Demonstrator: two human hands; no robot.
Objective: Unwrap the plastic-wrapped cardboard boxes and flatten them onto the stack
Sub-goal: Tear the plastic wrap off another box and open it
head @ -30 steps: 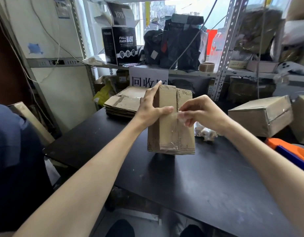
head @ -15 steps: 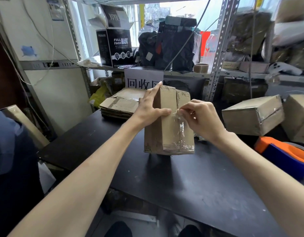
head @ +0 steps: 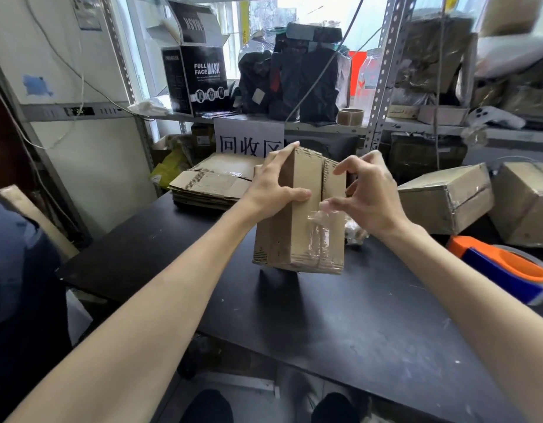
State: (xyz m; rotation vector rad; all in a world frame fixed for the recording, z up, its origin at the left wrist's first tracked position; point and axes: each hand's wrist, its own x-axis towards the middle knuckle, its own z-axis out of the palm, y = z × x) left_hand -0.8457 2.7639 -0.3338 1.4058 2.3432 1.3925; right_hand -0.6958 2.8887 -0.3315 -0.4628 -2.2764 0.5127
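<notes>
A small brown cardboard box [head: 297,239] stands on end on the black table [head: 340,325], with clear plastic film [head: 320,230] loose over its lower right face. My left hand [head: 273,190] grips the box's upper left side, thumb across the front. My right hand [head: 368,196] is at the box's right edge, thumb and fingertips curled at the top edge of the film; whether they pinch it is unclear. A stack of flattened boxes [head: 212,186] lies behind on the left. Two wrapped boxes, one [head: 444,198] and another [head: 526,203], sit at the right.
An orange and blue tape dispenser [head: 502,267] lies at the right table edge. Crumpled plastic [head: 355,235] sits just behind the box. Metal shelving [head: 377,87] with packages, a black mask carton [head: 200,77] and a tape roll [head: 351,116] rises behind. A person's blue sleeve [head: 16,270] is at the left.
My right hand has lifted and spread its fingers at the box's right edge. The film now hangs looser on the lower front. My left hand keeps its grip.
</notes>
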